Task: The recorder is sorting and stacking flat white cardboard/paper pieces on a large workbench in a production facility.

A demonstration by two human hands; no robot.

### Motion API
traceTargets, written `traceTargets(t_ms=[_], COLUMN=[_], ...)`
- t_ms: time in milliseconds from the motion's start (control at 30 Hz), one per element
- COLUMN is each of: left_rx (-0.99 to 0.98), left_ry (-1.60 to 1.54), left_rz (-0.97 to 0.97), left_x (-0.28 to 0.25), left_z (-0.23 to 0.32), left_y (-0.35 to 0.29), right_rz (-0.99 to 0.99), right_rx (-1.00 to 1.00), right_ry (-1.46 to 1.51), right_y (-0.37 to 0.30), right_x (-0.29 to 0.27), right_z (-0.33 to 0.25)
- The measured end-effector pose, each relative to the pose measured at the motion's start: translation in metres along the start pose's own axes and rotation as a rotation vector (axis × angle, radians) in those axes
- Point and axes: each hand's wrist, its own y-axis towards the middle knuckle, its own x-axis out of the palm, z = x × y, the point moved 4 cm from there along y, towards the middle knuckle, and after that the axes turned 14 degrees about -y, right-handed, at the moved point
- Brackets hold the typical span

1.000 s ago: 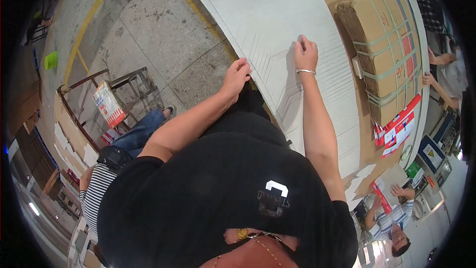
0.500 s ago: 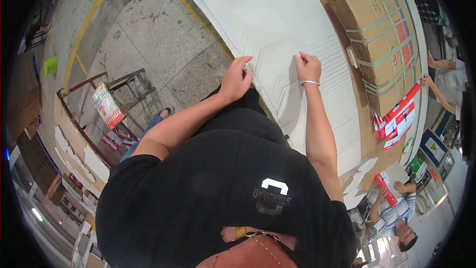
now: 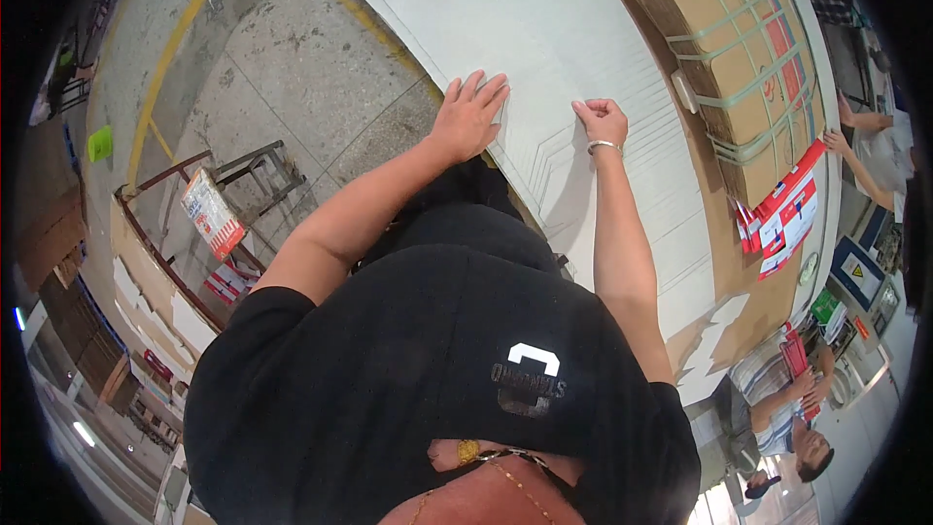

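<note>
My left hand (image 3: 470,117) lies palm down, its fingers stretched and slightly apart, at the left edge of a long white work surface (image 3: 515,10). Thin grey lines, some stepped and some parallel, run across this surface near my hands; whether they are creases, marks or sheet edges I cannot tell. To the right, over the same surface, my right hand (image 3: 603,124) has its thumb and forefinger pinched together. Anything between those fingertips is too small to make out. A pale bracelet (image 3: 604,147) circles the right wrist.
A strapped bundle of brown cardboard (image 3: 743,58) rests on the right, beside red-and-white printed pieces (image 3: 789,214). A metal-framed cart (image 3: 175,175) holding a printed packet (image 3: 212,214) stands at left. One person (image 3: 777,399) is at lower right; another person's hand (image 3: 838,142) reaches in at right.
My left hand has moved slightly up and turned from a curled side-on pose to palm down with fingers stretched. My right hand stays nearly in place, pinched. The lower-right person has shifted.
</note>
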Motion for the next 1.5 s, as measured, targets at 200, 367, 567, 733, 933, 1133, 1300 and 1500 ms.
traceTargets(t_ms=[200,367,567,733,933,1133,1300,1500], left_rx=[-0.018,0.11,0.189,0.135,0.253,-0.059,-0.108,-0.069], left_ry=[-0.017,-0.044,-0.116,0.067,0.134,0.287,0.151,-0.023], left_rz=[0.002,0.008,-0.195,-0.175,-0.127,-0.109,0.004,0.016], left_x=[-0.007,-0.017,0.024,0.012,0.027,0.02,0.023,0.04], left_z=[-0.001,0.019,0.029,0.026,0.073,0.065,0.041,0.034], left_y=[0.0,-0.001,0.011,-0.001,0.036,0.017,0.017,0.029], right_rz=[0.038,-0.063,0.215,0.56,1.207,1.193,1.176,0.741], right_rx=[-0.005,-0.145,-0.31,-0.067,0.432,0.884,0.794,0.641], right_ry=[-0.014,-0.153,-0.196,0.023,1.007,1.372,1.674,0.975], right_y=[0.003,-0.016,-0.034,-0.089,-0.183,-0.215,-0.18,-0.147], right_x=[0.0,-0.023,-0.038,-0.085,-0.232,-0.271,-0.296,-0.335], right_z=[-0.005,-0.017,0.041,0.099,0.467,0.582,0.63,0.703])
